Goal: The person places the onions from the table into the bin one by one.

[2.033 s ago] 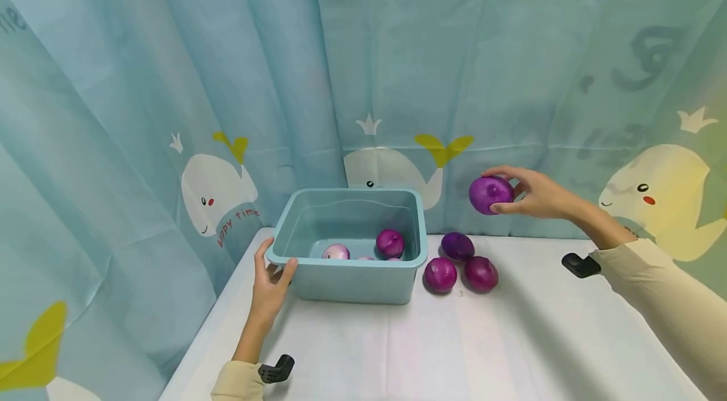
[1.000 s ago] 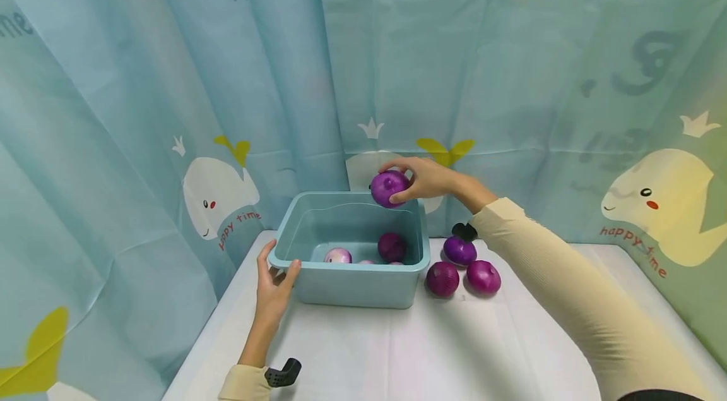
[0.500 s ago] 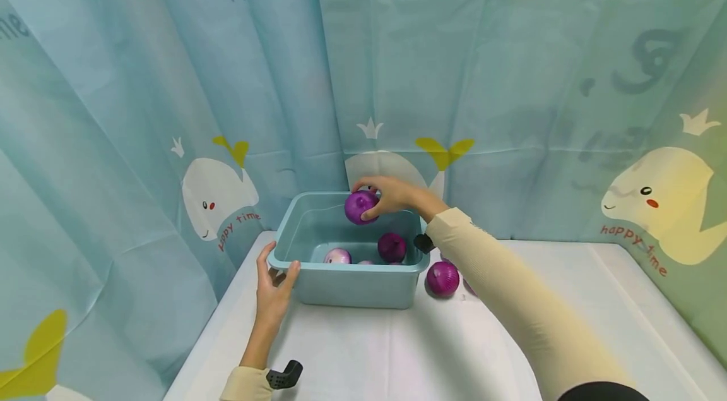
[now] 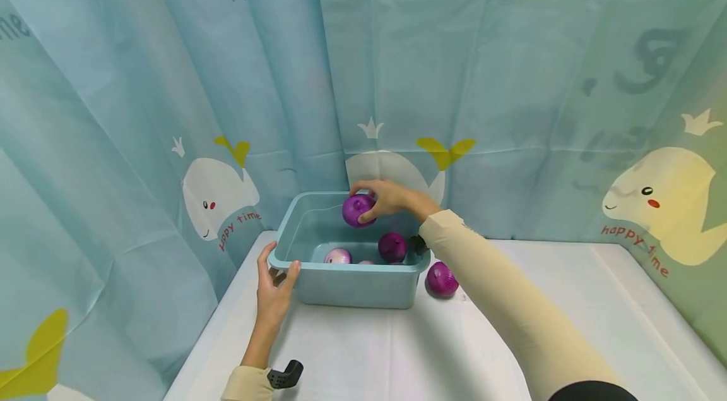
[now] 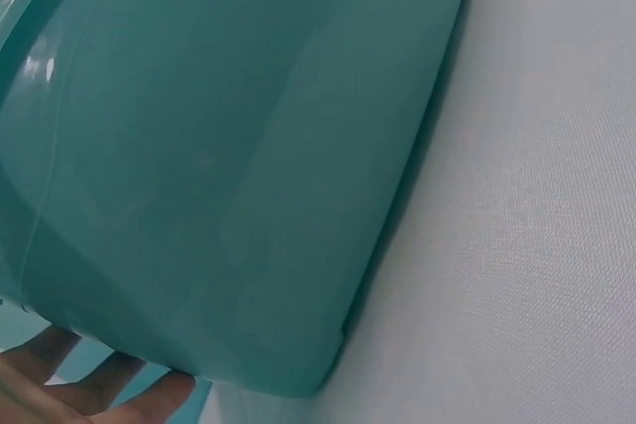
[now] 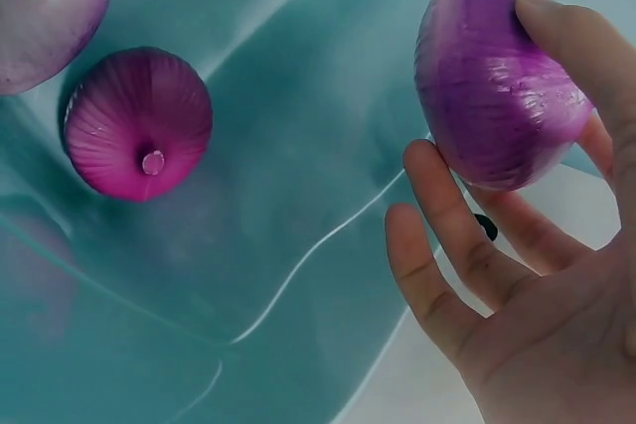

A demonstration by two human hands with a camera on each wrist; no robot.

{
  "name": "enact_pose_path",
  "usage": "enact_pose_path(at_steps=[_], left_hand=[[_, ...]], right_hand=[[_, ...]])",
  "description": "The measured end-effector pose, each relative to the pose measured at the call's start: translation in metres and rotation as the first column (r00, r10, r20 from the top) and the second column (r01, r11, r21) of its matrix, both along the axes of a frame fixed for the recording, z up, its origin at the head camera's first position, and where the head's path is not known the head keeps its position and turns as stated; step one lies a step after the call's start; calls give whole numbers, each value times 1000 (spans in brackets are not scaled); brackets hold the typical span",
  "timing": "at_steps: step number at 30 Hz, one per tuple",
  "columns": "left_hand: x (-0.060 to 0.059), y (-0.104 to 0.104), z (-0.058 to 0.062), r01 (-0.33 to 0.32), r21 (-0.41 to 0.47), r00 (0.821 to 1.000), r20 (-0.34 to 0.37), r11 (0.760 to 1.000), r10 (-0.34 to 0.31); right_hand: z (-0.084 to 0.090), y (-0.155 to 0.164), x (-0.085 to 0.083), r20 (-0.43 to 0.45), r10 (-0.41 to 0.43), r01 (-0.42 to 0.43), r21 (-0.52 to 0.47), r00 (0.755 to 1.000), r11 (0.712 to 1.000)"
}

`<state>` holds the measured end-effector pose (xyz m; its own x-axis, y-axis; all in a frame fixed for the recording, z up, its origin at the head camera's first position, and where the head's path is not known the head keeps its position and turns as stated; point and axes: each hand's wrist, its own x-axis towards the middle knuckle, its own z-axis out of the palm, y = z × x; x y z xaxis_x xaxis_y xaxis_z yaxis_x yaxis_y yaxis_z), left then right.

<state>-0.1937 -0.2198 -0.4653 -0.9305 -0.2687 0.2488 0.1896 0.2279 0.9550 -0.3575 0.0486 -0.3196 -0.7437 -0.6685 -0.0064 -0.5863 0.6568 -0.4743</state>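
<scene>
A light blue plastic basin stands on the white table near the curtain. My right hand holds a purple onion in its fingertips over the inside of the basin. In the right wrist view the held onion is pinched between thumb and fingers, above a dark purple onion and a pale onion on the basin floor. My left hand grips the basin's front left corner, thumb on the front wall. The left wrist view shows the basin wall close up and my fingers against it.
One more purple onion lies on the table just right of the basin; my right sleeve hides what is behind it. A pale blue whale-print curtain closes off the back and sides. White tabletop spreads out in front.
My right hand has carried the onion leftward from the right of the table to over the basin, and in the last half second lowered it slightly. The left hand has stayed on the basin corner.
</scene>
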Motion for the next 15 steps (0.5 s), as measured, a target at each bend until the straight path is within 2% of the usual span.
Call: enact_pose_path(at_steps=[15], left_hand=[[-2,-1,-2,-5,-2,1000,-15,1000,5]], right_hand=[[-1,1,3,76,23,-25,32,997,999]])
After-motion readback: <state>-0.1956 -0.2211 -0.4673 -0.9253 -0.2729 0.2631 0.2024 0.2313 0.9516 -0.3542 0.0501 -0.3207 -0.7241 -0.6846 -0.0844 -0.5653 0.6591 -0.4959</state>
